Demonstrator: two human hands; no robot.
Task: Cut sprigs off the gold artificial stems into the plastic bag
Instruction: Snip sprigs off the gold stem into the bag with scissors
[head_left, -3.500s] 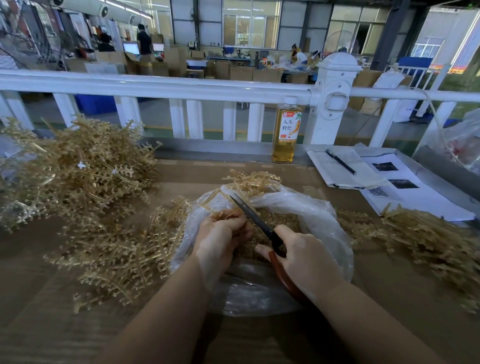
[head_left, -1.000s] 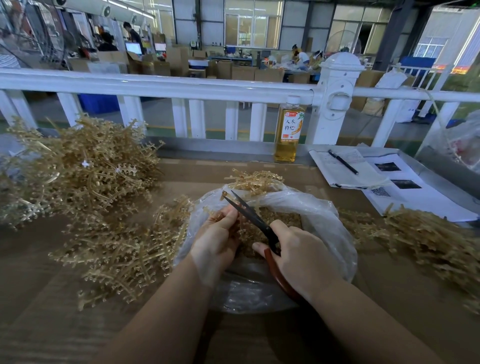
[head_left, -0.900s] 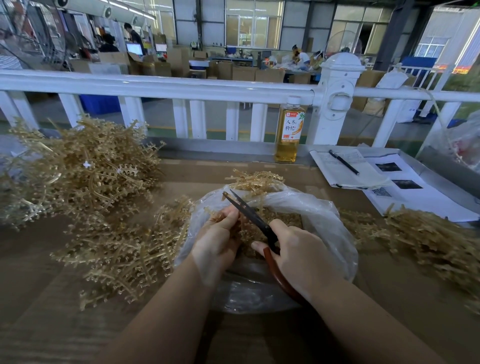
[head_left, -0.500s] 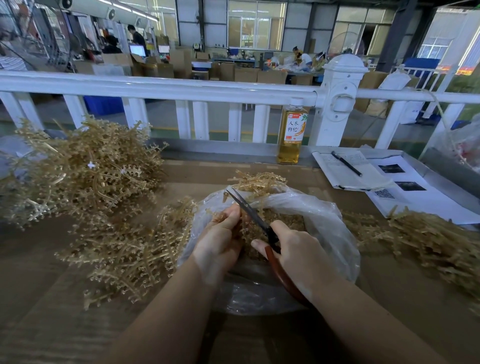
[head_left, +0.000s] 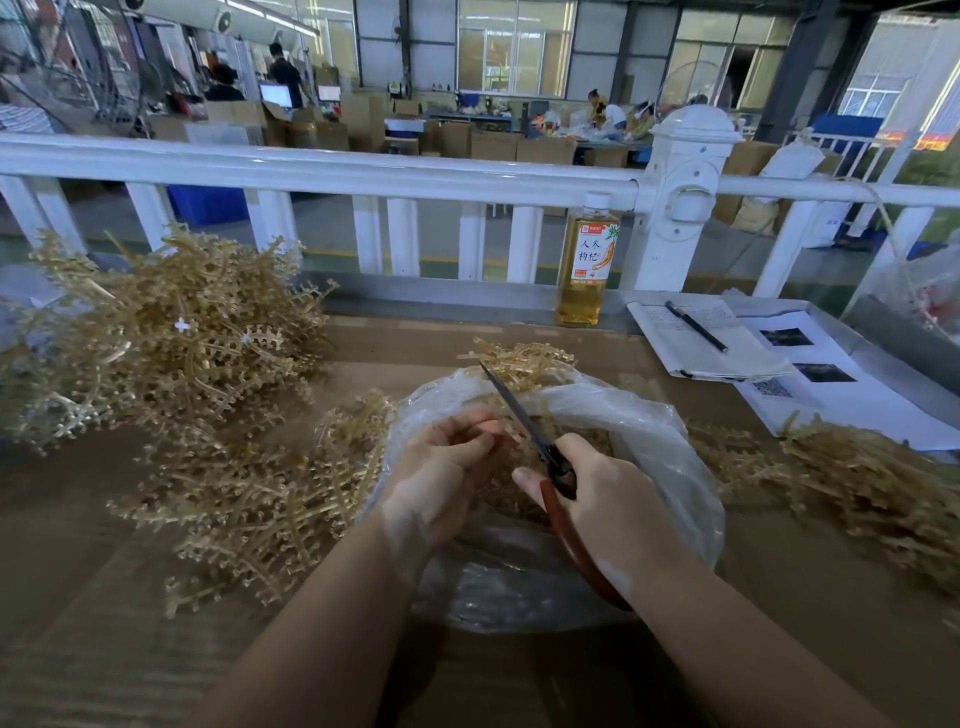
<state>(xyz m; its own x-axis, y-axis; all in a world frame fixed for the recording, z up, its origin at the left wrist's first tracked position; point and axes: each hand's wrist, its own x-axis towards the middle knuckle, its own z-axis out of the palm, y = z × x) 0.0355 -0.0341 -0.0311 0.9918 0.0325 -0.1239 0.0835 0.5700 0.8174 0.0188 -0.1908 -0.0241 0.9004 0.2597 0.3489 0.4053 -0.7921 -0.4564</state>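
Scissors closed over the plastic bag, stem pinched for trimming.

Your left hand (head_left: 447, 467) pinches a gold stem (head_left: 511, 440) over the open plastic bag (head_left: 670, 457) so cut sprigs drop straight in. Your right hand (head_left: 608, 499) grips the scissors (head_left: 519, 410), blades together and pointing away just beside your left fingertips. Uncut stems (head_left: 171, 338) lie piled on the counter (head_left: 78, 597) left of your left hand, within reach.

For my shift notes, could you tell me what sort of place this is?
Probably a factory or packing workshop: stacked cardboard boxes on the floor behind, workers at a table in the distance, and heaps of gold stems on the workbench.
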